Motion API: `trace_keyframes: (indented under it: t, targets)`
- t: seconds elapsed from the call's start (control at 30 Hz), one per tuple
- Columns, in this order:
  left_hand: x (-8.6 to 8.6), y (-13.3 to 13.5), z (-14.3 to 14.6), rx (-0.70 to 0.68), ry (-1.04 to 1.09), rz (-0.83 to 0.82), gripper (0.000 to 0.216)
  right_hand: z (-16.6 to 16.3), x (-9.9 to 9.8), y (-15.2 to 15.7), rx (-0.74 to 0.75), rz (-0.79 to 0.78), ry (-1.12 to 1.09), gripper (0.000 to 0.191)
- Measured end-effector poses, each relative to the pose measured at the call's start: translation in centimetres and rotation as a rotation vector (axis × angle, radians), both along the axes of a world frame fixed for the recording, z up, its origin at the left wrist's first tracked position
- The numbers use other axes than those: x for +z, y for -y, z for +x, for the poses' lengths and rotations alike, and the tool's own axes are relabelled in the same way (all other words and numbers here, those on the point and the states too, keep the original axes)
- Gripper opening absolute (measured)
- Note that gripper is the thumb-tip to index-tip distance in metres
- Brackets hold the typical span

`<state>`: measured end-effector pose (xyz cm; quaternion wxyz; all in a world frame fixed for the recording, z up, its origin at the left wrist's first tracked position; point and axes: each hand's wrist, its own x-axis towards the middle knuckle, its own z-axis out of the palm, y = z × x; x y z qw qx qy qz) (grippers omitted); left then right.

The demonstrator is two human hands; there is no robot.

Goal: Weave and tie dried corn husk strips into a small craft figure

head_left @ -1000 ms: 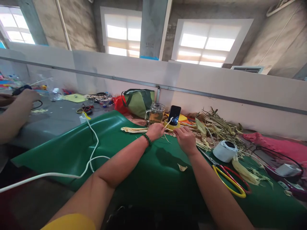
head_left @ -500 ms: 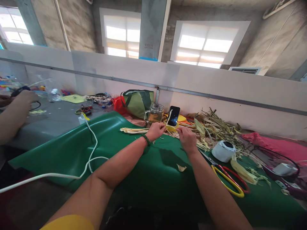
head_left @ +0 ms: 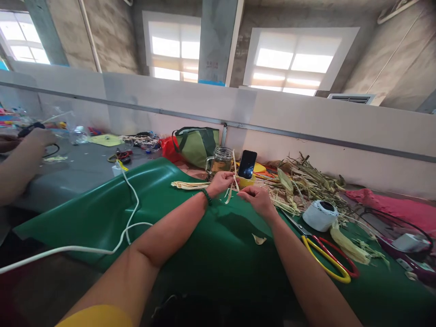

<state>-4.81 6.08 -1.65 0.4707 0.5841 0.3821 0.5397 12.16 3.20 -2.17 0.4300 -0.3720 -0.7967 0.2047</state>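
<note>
My left hand (head_left: 221, 182), with a dark green bead bracelet at its wrist, pinches pale strips of dried corn husk (head_left: 234, 169). One end sticks up past the fingers and loose ends hang below. Just to the right, my right hand (head_left: 256, 198) has its thumb and fingers pressed together; what they hold, if anything, is too small to make out. A bundle of pale husk (head_left: 189, 185) lies left of my left hand on the green mat (head_left: 211, 259). A small husk scrap (head_left: 259, 239) rests on the mat below my right hand.
Scissors (head_left: 329, 259) with red and yellow handles and a white thread roll (head_left: 320, 215) lie right. Behind stand a glass mug (head_left: 221, 161), a phone (head_left: 247, 164) and a dry husk pile (head_left: 303, 177). A white cable (head_left: 68, 249) crosses left; another person's arm (head_left: 23, 156) is at far left.
My right hand has moved slightly left and down. The husk ends at my left hand now hang down, and the upper end stands more upright. My left hand has hardly moved.
</note>
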Motion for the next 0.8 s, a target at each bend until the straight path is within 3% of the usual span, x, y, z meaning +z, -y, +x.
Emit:
trace_keyframes:
  t: [0.13,0.4,0.5,0.63,0.8]
  targets:
    - [0.3,0.3,0.0,-0.152,0.078,-0.03,0.037,-0.1,0.4,0.4,0.008,0.094,-0.007,0.026]
    - [1.5,2.4,-0.2,-0.392,-0.013,-0.011,0.052,0.4,0.1,-0.2,-0.106,0.16,0.01,0.023]
    - [1.7,2.7,0.0,-0.366,-0.108,0.069,0.04,0.2,0.0,0.1,-0.115,0.21,0.041,0.019]
    - [1.6,2.7,0.2,-0.215,-0.264,0.163,0.03,0.0,0.1,0.4,-0.169,0.263,0.071,0.018]
    - [1.4,2.7,0.6,-0.213,-0.326,0.268,0.03,-0.1,0.1,0.7,-0.185,0.325,0.129,0.019]
